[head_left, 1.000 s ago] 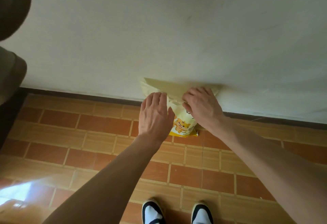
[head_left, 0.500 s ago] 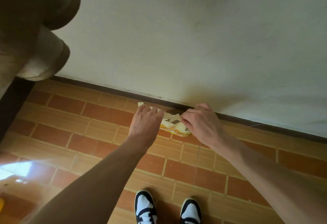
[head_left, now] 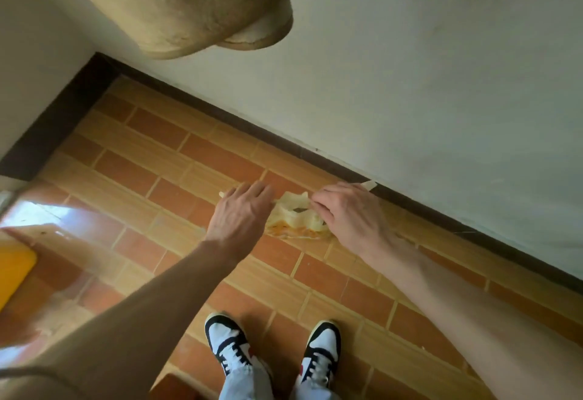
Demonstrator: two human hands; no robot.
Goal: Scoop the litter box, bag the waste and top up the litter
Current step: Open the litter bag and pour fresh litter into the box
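A pale yellow litter bag (head_left: pixel 296 219) with orange print hangs between my hands above the brick-patterned floor, its top stretched wide. My left hand (head_left: pixel 241 216) grips the bag's left top edge, with the fingers curled over it. My right hand (head_left: pixel 347 215) pinches the right top edge, and a strip of the bag sticks out past its fingers. Something dark shows inside the mouth of the bag. The litter box is out of sight.
A white wall with a dark skirting board (head_left: pixel 315 153) runs diagonally just beyond the bag. A beige padded object (head_left: pixel 195 5) overhangs at the top left. A yellow object (head_left: pixel 12 270) sits at the left edge. My two sneakers (head_left: pixel 274 349) stand on the floor below.
The bag has come down from against the wall to just above the floor, and my hands have spread its top wider. The view has swung left, so the yellow object now shows.
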